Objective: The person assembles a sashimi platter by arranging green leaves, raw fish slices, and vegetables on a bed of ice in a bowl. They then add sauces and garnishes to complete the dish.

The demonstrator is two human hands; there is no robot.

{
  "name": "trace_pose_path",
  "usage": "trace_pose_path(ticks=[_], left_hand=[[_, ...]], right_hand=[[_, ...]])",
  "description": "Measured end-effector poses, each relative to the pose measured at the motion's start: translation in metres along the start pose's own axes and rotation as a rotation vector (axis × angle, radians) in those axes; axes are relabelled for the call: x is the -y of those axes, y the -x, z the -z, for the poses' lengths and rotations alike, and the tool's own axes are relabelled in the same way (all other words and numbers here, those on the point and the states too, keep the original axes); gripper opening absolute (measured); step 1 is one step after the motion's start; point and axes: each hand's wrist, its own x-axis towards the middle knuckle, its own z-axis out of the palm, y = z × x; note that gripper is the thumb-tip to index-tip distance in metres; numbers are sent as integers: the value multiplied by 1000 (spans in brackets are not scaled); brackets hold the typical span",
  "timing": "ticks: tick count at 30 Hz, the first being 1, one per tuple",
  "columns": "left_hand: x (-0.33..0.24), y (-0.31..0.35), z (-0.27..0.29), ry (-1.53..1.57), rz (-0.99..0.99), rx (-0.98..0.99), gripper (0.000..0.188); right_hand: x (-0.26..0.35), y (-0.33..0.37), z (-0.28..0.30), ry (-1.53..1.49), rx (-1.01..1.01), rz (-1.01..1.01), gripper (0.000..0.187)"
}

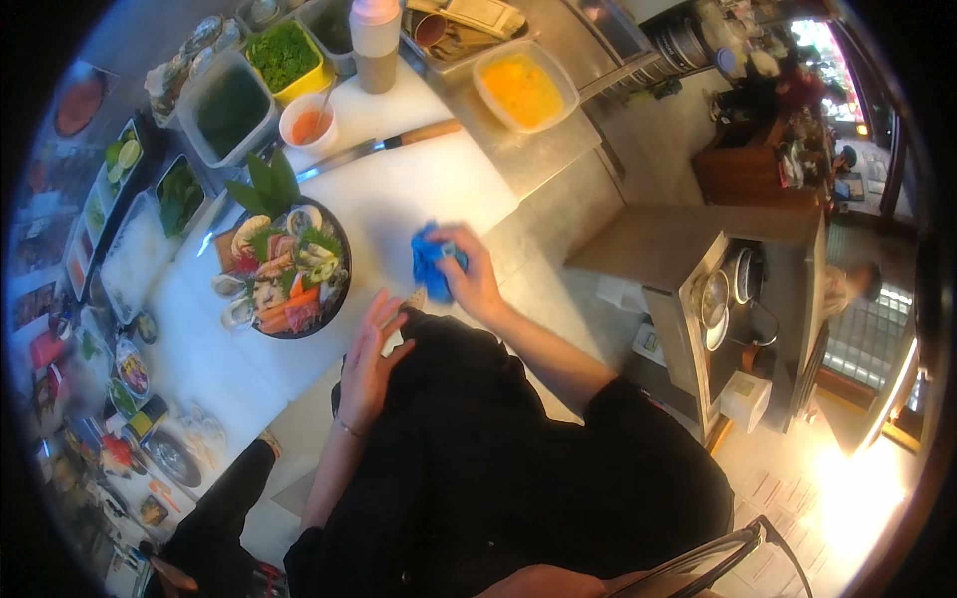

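My right hand grips a crumpled blue cloth over the near edge of the white cutting board. My left hand is open and holds nothing, its fingers stretched out close to the board's edge, in front of my dark clothing. To the left of both hands sits a round dark platter of sliced raw fish, shellfish and garnish, with upright green leaves at its far side. Beyond the platter, a knife with a wooden handle lies across the board.
A white cup of orange sauce, a bottle, a tub of chopped greens and a tub of orange food stand at the back. Garnish trays line the left. A wooden shelf unit with metal bowls is at right. Another person's dark-clad leg shows lower left.
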Motion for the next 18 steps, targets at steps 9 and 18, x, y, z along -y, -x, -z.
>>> trace_pose_path(ticks=[9, 18], left_hand=[[10, -4, 13, -603, -91, -137, 41], [38, 4, 51, -556, -99, -285, 36]], right_hand=[[-39, -98, 12, 1132, -54, 420, 47], [3, -93, 193, 1012, -278, 27, 30]])
